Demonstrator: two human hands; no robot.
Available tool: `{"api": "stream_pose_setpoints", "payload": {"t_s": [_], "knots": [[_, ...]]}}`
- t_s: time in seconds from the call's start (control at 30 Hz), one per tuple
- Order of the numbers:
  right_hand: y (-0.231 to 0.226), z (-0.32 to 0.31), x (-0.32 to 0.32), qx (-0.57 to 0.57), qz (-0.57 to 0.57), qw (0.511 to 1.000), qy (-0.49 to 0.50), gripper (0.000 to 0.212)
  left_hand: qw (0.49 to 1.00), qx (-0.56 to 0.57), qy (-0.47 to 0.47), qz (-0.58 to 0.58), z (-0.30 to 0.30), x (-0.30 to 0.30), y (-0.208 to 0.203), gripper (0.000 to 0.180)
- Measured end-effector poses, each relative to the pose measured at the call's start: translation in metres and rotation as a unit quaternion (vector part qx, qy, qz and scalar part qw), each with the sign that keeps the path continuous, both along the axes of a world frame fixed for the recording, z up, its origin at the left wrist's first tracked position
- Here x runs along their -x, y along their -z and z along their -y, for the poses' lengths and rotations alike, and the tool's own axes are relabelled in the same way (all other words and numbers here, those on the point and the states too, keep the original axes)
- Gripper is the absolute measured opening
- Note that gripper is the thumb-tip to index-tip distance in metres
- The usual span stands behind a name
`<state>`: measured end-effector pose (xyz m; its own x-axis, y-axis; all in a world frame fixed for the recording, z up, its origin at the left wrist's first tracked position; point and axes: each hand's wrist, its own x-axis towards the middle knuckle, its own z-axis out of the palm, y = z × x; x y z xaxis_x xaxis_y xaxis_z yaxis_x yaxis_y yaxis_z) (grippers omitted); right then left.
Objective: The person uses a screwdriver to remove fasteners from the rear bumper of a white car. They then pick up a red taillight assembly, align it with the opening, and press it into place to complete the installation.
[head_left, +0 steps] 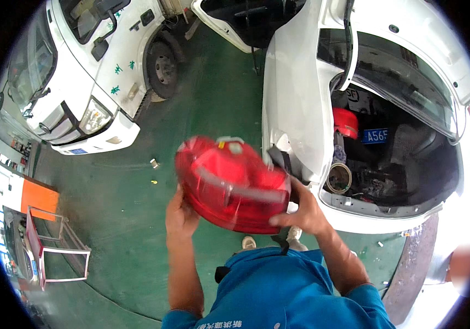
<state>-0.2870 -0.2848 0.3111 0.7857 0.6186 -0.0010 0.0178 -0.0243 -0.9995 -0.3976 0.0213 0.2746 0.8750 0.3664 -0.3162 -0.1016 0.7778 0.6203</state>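
Observation:
A red car tail light [229, 189] is held up in front of my body, its edges a little smeared by motion. My left hand [182, 216] grips its lower left side, with the fingers partly hidden behind it. Around its right end my right hand [303, 211] is closed, thumb on the front face. Just right of the light stands the rear corner of a white car [292, 109] with its boot open. An empty-looking lamp opening [287, 159] shows at that corner, partly covered by the light.
Inside the boot [421, 181] lie a red object [346, 122], a round tin [339, 178] and a blue number plate [375, 136]. A white truck [98, 77] stands at the far left. A metal frame stand [62, 249] sits on the green floor [131, 230].

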Motion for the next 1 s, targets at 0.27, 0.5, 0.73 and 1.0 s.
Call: {"api": "stream_pose_setpoints", "payload": {"t_s": [0.27,0.5,0.73,1.0], "knots": [[0.082,0.007,0.058,0.256,0.213,0.942,0.046,0.108,0.961,0.211,0.158,0.088,0.020,-0.020,0.161,0.066],[0.127,0.027,0.070,0.319,0.197,0.915,0.150,0.102,0.962,0.272,-0.007,-0.038,0.068,-0.074,0.245,0.061],[0.160,0.063,0.033,0.335,0.185,0.898,0.219,0.097,0.957,0.280,0.068,-0.041,0.105,-0.137,0.237,0.052],[0.181,0.098,0.000,0.308,0.099,0.915,0.241,0.111,0.972,0.167,0.060,-0.156,0.143,-0.188,0.201,0.050]]}}
